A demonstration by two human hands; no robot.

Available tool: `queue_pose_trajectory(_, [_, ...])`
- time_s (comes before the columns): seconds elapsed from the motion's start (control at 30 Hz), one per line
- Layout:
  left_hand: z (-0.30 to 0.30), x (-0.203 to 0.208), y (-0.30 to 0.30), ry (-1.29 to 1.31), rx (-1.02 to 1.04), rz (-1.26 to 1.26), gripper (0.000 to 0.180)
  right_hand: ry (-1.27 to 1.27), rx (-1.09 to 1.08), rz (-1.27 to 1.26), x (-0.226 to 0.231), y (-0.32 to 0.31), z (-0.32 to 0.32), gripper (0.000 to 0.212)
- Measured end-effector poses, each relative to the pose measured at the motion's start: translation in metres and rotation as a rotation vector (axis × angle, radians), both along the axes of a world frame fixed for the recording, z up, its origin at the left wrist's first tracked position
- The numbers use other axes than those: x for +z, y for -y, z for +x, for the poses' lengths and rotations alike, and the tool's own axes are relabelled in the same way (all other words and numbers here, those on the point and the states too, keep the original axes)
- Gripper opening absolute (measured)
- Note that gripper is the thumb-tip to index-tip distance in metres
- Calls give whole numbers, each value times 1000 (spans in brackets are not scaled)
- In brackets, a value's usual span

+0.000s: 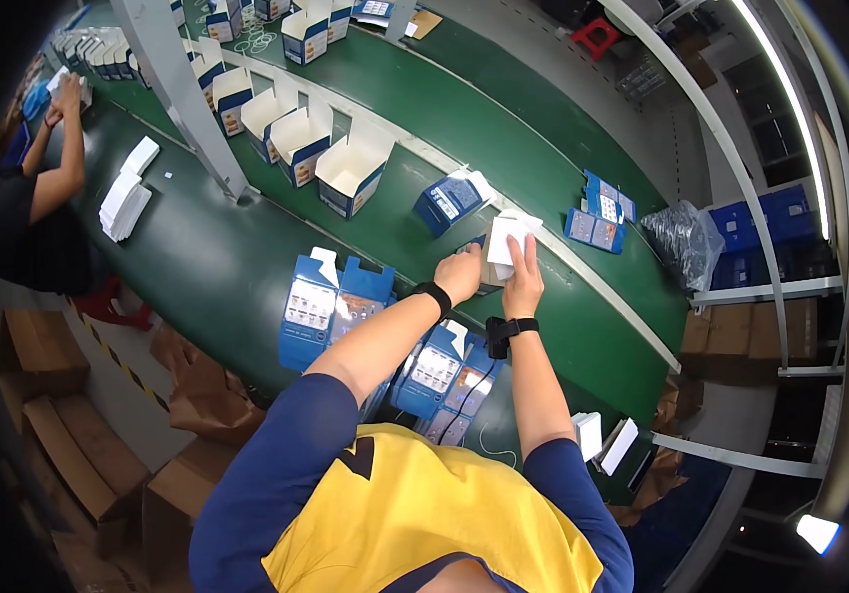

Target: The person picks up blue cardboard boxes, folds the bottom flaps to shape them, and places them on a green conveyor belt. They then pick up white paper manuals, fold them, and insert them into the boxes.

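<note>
My left hand [459,275] is closed on the near left edge of a small carton [489,277], most of which the hands hide. Held in my right hand [522,277] is a folded white card piece [507,240], its fingers lying along the card over the carton. Whether the card is inside the carton or only above it, I cannot tell. Just beyond stands a blue printed box [451,202] with its white flaps up. Flat blue printed cartons [310,308] lie left of my left forearm, and another stack [431,368] lies between my forearms.
Several open boxes [354,170] line the green conveyor on the left. A flattened blue carton [599,219] lies at right, near a clear plastic bag [683,242]. White card pieces [126,204] lie at left, beside a metal post [182,99]. A co-worker [34,198] works at far left.
</note>
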State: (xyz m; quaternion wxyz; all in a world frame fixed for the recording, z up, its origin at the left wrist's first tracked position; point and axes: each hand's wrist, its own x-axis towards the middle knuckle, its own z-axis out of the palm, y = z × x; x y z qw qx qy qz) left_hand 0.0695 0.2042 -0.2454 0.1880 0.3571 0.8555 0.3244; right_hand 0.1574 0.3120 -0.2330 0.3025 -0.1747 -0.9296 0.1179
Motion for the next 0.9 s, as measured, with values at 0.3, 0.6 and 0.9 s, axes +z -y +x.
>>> queue_pose_trajectory(0.3, [-10, 5, 12, 53, -31, 27, 28, 312, 20, 267, -8, -4, 19, 75])
queue_pose_trajectory(0.6, [-22, 2, 12, 28, -4, 32, 30, 301, 95, -18, 1, 8, -8, 77])
queue_pose_trajectory(0.9, [-27, -3, 14, 60, -3, 93, 27, 377, 96, 182, 4, -2, 0, 72])
